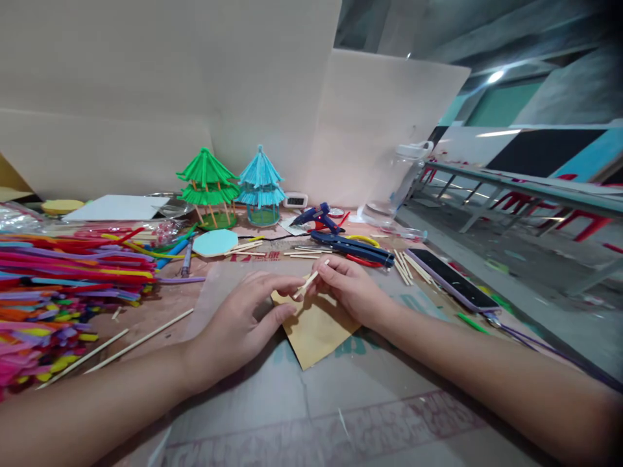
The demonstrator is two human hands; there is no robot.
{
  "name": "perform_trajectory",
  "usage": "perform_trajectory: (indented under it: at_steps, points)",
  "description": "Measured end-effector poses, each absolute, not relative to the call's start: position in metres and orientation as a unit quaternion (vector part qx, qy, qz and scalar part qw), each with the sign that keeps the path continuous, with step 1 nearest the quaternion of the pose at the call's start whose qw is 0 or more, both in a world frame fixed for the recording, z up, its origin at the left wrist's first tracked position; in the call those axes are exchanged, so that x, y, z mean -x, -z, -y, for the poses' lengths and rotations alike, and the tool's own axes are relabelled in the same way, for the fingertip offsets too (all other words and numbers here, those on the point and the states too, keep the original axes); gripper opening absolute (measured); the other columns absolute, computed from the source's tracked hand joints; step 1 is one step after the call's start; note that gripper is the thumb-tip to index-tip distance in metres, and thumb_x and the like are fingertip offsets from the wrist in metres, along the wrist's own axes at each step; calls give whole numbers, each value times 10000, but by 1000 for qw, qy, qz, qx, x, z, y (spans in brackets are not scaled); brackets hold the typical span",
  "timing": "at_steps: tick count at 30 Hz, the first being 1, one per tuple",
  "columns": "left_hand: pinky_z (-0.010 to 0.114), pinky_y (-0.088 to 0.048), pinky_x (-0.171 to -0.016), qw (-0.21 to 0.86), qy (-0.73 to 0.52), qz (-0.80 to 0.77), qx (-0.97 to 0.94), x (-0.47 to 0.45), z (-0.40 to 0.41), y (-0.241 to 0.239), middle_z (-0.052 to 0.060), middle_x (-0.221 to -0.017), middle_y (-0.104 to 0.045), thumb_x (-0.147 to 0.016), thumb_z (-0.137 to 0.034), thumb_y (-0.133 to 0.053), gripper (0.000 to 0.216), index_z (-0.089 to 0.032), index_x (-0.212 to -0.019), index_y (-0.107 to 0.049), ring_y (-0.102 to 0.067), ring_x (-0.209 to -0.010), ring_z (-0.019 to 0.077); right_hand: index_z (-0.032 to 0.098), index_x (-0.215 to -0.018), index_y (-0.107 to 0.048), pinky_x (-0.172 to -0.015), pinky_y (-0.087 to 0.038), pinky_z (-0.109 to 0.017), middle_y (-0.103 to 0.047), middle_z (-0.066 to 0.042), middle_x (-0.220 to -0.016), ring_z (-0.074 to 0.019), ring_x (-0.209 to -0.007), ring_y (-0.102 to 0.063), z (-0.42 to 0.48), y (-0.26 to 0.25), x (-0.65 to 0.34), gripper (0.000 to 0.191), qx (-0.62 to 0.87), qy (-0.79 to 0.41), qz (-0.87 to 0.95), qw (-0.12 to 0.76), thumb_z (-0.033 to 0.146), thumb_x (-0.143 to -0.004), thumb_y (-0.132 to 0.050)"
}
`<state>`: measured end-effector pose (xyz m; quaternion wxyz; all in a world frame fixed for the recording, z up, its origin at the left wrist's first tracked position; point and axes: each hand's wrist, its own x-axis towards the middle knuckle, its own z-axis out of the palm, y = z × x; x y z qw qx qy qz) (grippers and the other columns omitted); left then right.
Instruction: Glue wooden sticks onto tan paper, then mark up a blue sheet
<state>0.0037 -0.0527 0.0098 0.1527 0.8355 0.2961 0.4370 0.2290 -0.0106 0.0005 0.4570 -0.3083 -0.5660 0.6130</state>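
Observation:
A short pale wooden stick [311, 280] is pinched between the thumb and fingers of my right hand [348, 285], tilted up to the right. My left hand [253, 311] reaches in from the other side. Its index fingertip is at the stick's lower end, and its thumb is held apart from the index finger. Whether that fingertip presses on the stick, I cannot tell. Under both hands lies a tan square sheet [316, 331], turned cornerwise on a plastic-covered board [272, 402].
A green pagoda model [207, 188] and a blue one [261, 185] stand behind. Pipe cleaners [73, 279] heap at left. Blue-handled pliers [350, 246], a glue gun [318, 217], a phone [452, 279], loose sticks [141, 340] and a clear bottle [396, 181] surround the board.

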Motion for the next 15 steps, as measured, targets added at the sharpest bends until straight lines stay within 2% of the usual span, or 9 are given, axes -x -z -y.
perform_trajectory:
  at_steps: [9, 15]
  points:
    - [332, -513, -896, 149, -437, -298, -836, -2, 49, -9, 9, -1079, -760, -983, -207, -597, 194, -266, -1149, -679, -683, -983, 183, 182, -820, -616, -695, -522, -262, -719, -7, -717, -127, -669, -666, 12, -2, -230, 349, 313, -614, 572, 445, 497, -858, -761]
    - [369, -466, -874, 148, -413, -340, -832, -3, 44, -8, 3, -976, -752, -993, -368, -593, 162, -251, -1035, -699, -670, -917, 201, 204, -852, -577, -651, -536, -273, -700, 13, -692, -138, -633, -667, 20, -8, -227, 373, 339, -578, 587, 455, 528, -841, -762]
